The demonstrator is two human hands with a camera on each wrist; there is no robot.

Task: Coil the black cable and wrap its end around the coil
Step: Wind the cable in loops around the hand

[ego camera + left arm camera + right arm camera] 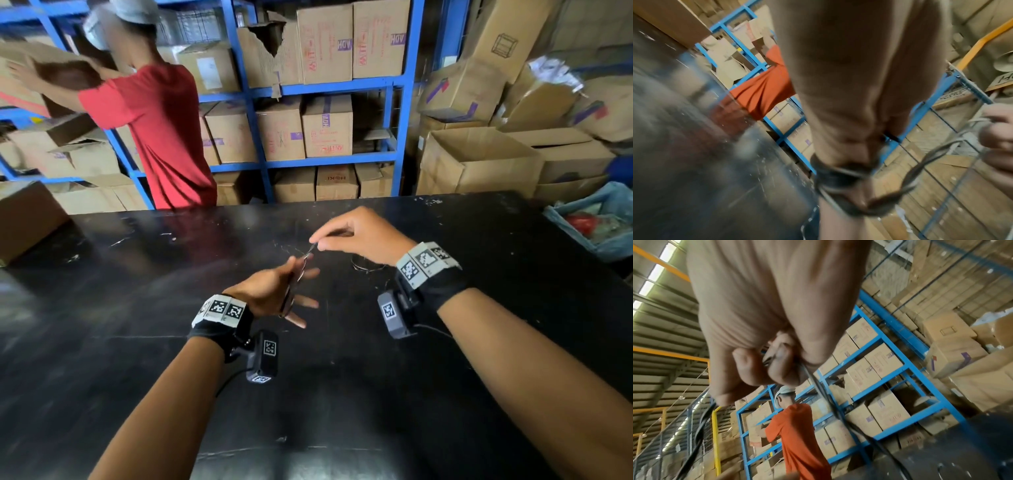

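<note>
The black cable (290,297) is a small coil in my left hand (301,284), above the middle of the black table (137,308). The coil runs across the palm under the thumb while the other fingers stay spread. In the left wrist view the coil (840,175) loops around the fingers of the left hand (849,113), blurred. A short strand (310,253) leads up to my right hand (317,243), which pinches the cable's end between thumb and forefinger. In the right wrist view, the right hand (772,356) has curled fingers and the cable (818,386) runs down from them.
A person in a red shirt (161,137) handles a carton behind the table's far left, at blue shelves (250,120) full of boxes. Open cartons (479,161) and a blue-lined bin (599,222) stand at the right. A brown box (27,219) sits at the table's left edge.
</note>
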